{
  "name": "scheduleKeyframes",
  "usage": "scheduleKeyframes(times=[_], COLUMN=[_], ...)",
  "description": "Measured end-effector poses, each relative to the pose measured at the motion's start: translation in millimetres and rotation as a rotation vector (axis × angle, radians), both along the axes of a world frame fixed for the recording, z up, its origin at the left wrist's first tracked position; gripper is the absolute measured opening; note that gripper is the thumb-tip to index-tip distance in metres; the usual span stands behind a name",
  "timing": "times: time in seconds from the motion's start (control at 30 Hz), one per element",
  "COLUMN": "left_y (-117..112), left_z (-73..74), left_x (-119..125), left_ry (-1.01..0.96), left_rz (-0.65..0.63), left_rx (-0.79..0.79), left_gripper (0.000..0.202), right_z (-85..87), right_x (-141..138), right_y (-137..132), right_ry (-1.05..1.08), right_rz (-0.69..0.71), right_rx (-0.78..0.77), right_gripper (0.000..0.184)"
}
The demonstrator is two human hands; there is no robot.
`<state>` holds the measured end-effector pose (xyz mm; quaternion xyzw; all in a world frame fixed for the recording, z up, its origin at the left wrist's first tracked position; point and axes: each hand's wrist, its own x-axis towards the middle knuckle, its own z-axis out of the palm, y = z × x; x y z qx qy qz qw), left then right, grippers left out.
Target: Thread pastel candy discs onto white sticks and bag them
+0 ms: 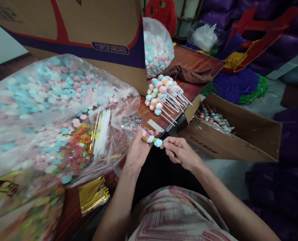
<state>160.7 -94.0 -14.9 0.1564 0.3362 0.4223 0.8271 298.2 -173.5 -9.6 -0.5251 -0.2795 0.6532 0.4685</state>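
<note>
In front of my body a marshmallow skewer [158, 143] lies across both hands, strung with pale blue, white, pink and green sweets. My left hand [138, 150] cups its far end, fingers closed round it; a bit of yellow and pink shows by the fingertips. With thumb and fingers my right hand [180, 151] pinches the near end, beside the blue marshmallow. The stick itself is mostly hidden there. Just beyond, a pile of finished marshmallow skewers [162, 91] rests on the table, white sticks pointing toward the right edge.
A big clear bag of marshmallows [51, 87] spreads over the left, with gummy rings [76, 147] and white sticks [102, 132] at its mouth. Gold twist ties [93, 194] lie nearer. A large carton [88, 33] stands behind. An open carton [229, 134] holding skewers sits at right.
</note>
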Motion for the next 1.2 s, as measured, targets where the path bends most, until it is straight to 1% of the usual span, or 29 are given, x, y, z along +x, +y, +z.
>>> scheduleKeyframes(times=[0.07, 0.17, 0.23, 0.3, 0.37, 0.43, 0.5, 0.57, 0.6, 0.67, 0.77, 0.87, 0.93, 1.0, 1.1, 1.17, 1.2], left_y=[-1.9, -4.5, -4.9, -4.1, -2.9, -1.9, -1.5, -1.5, -1.6, -2.0, -2.5, -1.9, -1.1, -0.7, -1.9, -3.7, -4.5], left_z=[-0.5, -1.7, -2.5, -2.8, -2.3, -1.0, 0.7, 2.3, 2.9, 3.6, 3.5, 2.9, 2.4, 1.8, 1.1, 0.7, 0.6], left_x=[2.3, 4.9, 4.7, 3.5, 2.6, 2.5, 2.9, 3.0, 2.9, 2.4, 1.8, 1.8, 2.1, 2.9, 5.8, 8.4, 9.7], left_ry=[0.023, 0.050, 0.042, 0.029, 0.034, 0.048, 0.053, 0.041, 0.033, 0.023, 0.018, -0.015, -0.035, -0.037, -0.021, -0.009, -0.003], left_rz=[0.022, 0.052, 0.062, 0.074, 0.095, 0.117, 0.136, 0.142, 0.141, 0.138, 0.149, 0.158, 0.152, 0.147, 0.131, 0.096, 0.075], left_rx=[0.035, 0.077, 0.077, 0.061, 0.029, -0.004, -0.029, -0.041, -0.043, -0.041, -0.022, -0.007, -0.005, -0.002, 0.018, 0.046, 0.065], left_gripper=[0.026, 0.023, 0.021, 0.020, 0.021, 0.022, 0.023, 0.024, 0.025, 0.026, 0.026, 0.027, 0.028, 0.029, 0.029, 0.030, 0.031], right_z=[-1.7, -4.9, -8.0, -11.7, -15.5, -18.4, -19.5, -18.1, -16.4, -11.5, -3.9, -0.7, -1.8, -4.6, -10.1, -13.3, -14.3], right_x=[-7.7, -19.4, -24.1, -25.8, -25.8, -25.6, -25.8, -26.4, -26.6, -26.7, -25.7, -23.1, -20.5, -18.3, -18.0, -20.0, -21.3], right_y=[-1.0, -4.3, -6.8, -8.9, -10.3, -11.4, -12.6, -13.7, -14.0, -14.0, -11.5, -7.6, -5.6, -4.7, -4.7, -5.0, -5.2], right_ry=[-0.156, -0.453, -0.651, -0.807, -0.919, -1.008, -1.074, -1.091, -1.064, -0.927, -0.557, -0.139, 0.094, 0.277, 0.449, 0.481, 0.463], right_rz=[0.001, 0.026, 0.041, 0.049, 0.050, 0.057, 0.083, 0.103, 0.110, 0.120, 0.126, 0.093, 0.074, 0.070, 0.077, 0.085, 0.079], right_rx=[0.058, 0.217, 0.330, 0.408, 0.458, 0.493, 0.511, 0.505, 0.496, 0.455, 0.292, 0.123, 0.062, 0.020, -0.011, -0.010, -0.004], right_gripper=[0.025, 0.026, 0.025, 0.020, 0.015, 0.014, 0.017, 0.021, 0.023, 0.022, 0.022, 0.024, 0.024, 0.026, 0.028, 0.028, 0.028])
